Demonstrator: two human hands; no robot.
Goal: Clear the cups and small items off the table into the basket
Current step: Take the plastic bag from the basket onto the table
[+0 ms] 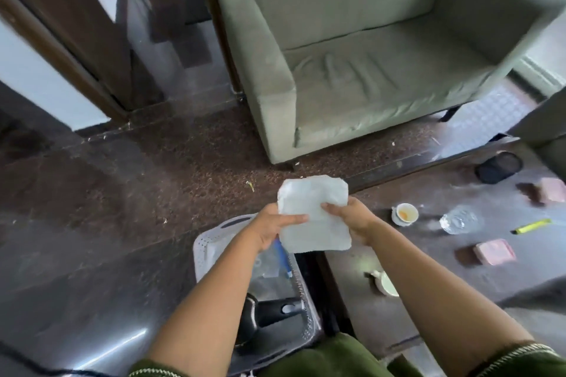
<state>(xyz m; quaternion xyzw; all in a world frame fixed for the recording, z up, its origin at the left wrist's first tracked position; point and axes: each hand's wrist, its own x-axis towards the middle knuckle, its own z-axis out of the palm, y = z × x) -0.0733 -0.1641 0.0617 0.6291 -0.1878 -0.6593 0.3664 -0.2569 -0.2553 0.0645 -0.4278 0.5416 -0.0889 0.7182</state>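
Both hands hold a pale, flat, crumpled sheet of paper or plastic (pixel 312 211) above the white perforated basket (pixel 208 251). My left hand (pixel 275 226) grips its left edge and my right hand (pixel 352 217) grips its right edge. The basket stands on the floor left of the dark table (pixel 428 272); a blue pen (pixel 283 257) and a black handled object (pixel 269 312) lie in it. On the table stand a white cup with orange residue (pixel 405 214), a clear glass (pixel 458 220), a yellow marker (pixel 533 226), two pink blocks (pixel 494 251) (pixel 552 194), a black mesh cup (pixel 497 167) and a white teapot (pixel 384 283).
A green armchair (pixel 367 70) stands beyond the table on the dark speckled floor (pixel 122 193). A doorway with dark wooden frames (pixel 76 40) is at the upper left. Another grey-green seat (pixel 548 131) edges in at the right.
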